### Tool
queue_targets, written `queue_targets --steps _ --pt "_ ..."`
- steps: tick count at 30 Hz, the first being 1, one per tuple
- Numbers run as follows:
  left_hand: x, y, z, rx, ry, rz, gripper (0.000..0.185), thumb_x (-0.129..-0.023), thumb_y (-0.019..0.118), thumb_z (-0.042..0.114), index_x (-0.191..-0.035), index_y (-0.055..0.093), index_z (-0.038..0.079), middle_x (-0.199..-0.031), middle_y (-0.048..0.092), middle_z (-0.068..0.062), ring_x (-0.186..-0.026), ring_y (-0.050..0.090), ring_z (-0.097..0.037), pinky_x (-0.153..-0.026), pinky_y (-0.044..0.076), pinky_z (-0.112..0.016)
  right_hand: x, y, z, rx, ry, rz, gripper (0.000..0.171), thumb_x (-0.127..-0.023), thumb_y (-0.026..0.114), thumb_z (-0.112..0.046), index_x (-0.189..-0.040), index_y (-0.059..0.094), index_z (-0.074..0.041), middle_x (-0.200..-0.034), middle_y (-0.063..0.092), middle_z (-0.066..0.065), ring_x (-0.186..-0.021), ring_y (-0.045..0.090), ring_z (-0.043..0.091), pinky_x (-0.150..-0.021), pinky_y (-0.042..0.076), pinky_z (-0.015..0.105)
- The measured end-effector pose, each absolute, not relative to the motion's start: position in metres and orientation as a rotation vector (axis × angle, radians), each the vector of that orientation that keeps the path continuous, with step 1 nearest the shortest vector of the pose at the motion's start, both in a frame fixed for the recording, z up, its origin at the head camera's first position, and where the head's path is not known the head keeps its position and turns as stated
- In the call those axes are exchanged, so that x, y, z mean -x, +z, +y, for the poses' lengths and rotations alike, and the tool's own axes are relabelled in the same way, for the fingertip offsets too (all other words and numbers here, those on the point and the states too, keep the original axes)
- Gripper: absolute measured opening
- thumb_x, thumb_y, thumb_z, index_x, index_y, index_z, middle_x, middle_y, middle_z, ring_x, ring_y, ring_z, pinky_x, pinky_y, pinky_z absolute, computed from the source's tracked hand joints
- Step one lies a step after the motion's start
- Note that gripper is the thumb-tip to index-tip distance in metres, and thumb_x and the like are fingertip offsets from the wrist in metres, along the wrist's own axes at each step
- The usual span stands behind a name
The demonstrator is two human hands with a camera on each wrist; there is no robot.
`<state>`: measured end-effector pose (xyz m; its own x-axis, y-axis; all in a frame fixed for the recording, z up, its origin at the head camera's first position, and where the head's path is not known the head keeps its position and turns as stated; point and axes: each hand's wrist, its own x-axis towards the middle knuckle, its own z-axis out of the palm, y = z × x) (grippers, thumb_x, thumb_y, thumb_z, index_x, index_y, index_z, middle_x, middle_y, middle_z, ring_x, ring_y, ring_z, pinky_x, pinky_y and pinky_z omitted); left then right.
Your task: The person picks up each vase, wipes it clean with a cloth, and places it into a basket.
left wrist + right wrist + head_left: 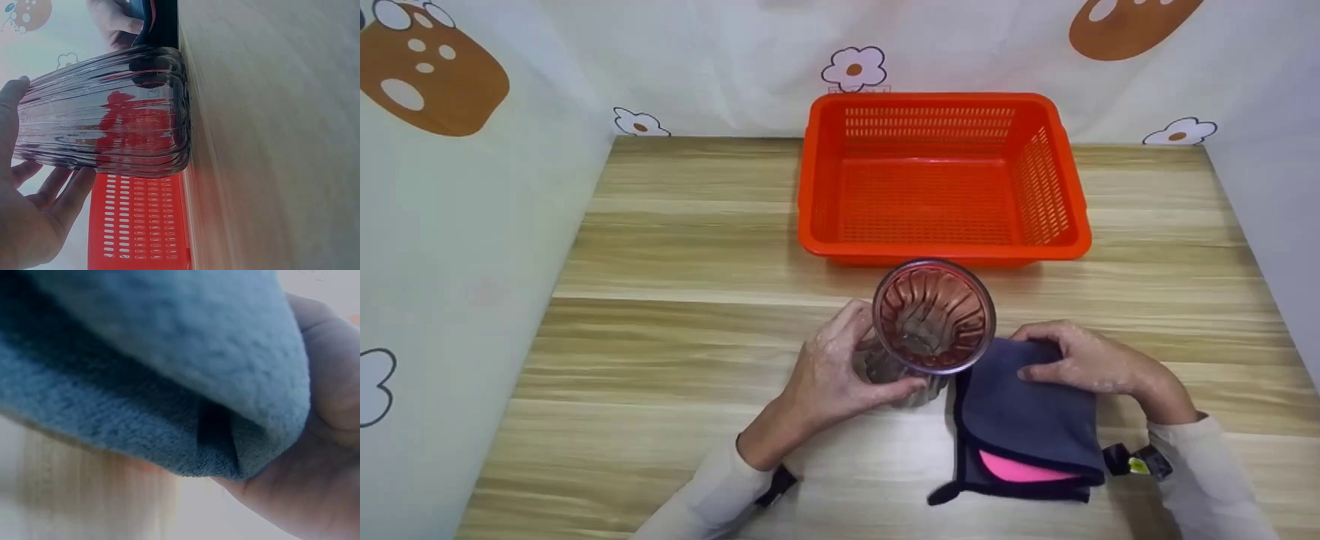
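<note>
A: What does the left hand [836,367] have?

B: It curls round the side of a ribbed glass [931,322], thumb on the near side and fingers on the far side. The glass stands upright on the wooden table [675,300], just in front of the orange basket [941,176].

A: And the right hand [1084,360]?

B: It grips the grey cloth [1024,416], fingers lying over the top and the thumb tucked under the edge. In the right wrist view the cloth bulges over the palm [315,455]. The cloth lies folded on the table, touching the glass on its right, with a pink layer [1012,469] showing at the near edge.

A: How do the arms lie?

B: Both forearms come in from the near edge, in pale sleeves, wrists low over the table.

A: Anything hard to make out?

B: The base of the glass is hidden behind the left hand in the head view, and the right wrist view is almost filled by blurred cloth.
</note>
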<state>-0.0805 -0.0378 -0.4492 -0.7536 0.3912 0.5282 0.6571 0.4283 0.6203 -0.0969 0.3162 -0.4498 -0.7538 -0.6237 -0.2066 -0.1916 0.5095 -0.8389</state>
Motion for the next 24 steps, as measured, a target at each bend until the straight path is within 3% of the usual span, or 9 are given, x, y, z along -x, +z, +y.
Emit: queue_targets --steps 5,13,18,24 --pt "0.080 -0.451 -0.038 0.906 -1.259 -2.378 0.075 -0.075 0.087 0.054 -0.130 0.062 0.009 -0.121 0.060 0.002 -0.105 0.060 -0.010 -0.085 0.055 -0.029 0.094 -0.455 0.313 0.623 -1.146 2.435 0.028 -0.086 0.082 -0.011 -0.112 0.071 -0.012 -0.105 0.066 -0.002 -0.097 0.058 0.018 -0.087 0.045 0.025" --pt "0.081 -0.448 -0.039 0.964 -1.279 -2.390 0.078 -0.077 0.086 0.051 -0.136 0.060 0.008 -0.128 0.058 -0.001 -0.117 0.056 -0.011 -0.099 0.049 -0.033 0.077 -0.452 0.294 0.628 -0.754 2.939 0.043 -0.071 0.088 -0.010 -0.109 0.071 -0.005 -0.102 0.057 0.005 -0.099 0.050 0.030 -0.088 0.044 0.050" --pt "0.080 -0.446 -0.041 1.028 -1.330 -2.418 0.083 -0.080 0.085 0.048 -0.146 0.051 0.011 -0.140 0.051 -0.002 -0.127 0.051 -0.013 -0.107 0.043 -0.036 0.074 -0.451 0.289 0.719 -0.688 2.948 0.038 -0.074 0.085 -0.006 -0.108 0.069 -0.007 -0.094 0.055 -0.001 -0.089 0.054 0.021 -0.078 0.050 0.044" --pt "0.082 -0.443 -0.041 1.102 -1.342 -2.432 0.092 -0.081 0.085 0.045 -0.153 0.038 0.012 -0.146 0.049 -0.004 -0.132 0.049 -0.015 -0.110 0.041 -0.037 0.077 -0.451 0.294 0.716 -0.758 2.861 0.031 -0.080 0.081 -0.007 -0.109 0.069 -0.008 -0.092 0.057 -0.005 -0.087 0.056 0.015 -0.076 0.051 0.040"
